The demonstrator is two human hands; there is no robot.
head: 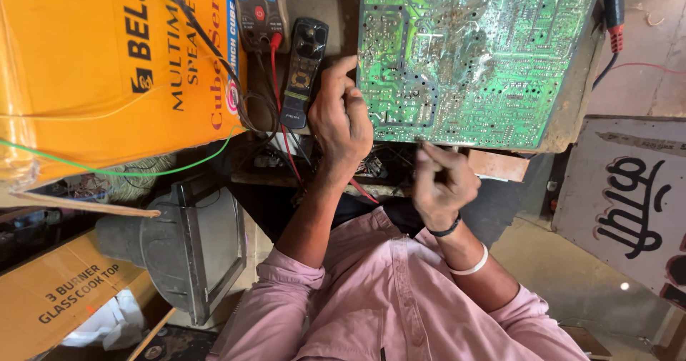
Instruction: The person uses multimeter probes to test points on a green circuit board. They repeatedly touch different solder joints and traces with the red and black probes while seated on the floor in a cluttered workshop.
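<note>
Left of the circuit board (pixel 471 54) lay an orange box (pixel 107 68), a multimeter (pixel 259 7) and a black remote (pixel 304 72). The left hand (pixel 341 122) gripped the board's near-left edge; the right hand (pixel 443 182), fingers curled and empty, hovered just below its near edge.

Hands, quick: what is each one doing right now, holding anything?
Left hand: fingers curled, resting on the left edge of the green circuit board; a real grip cannot be told.
Right hand: fingers pinched together just below the board; whether it holds anything cannot be told.
</note>
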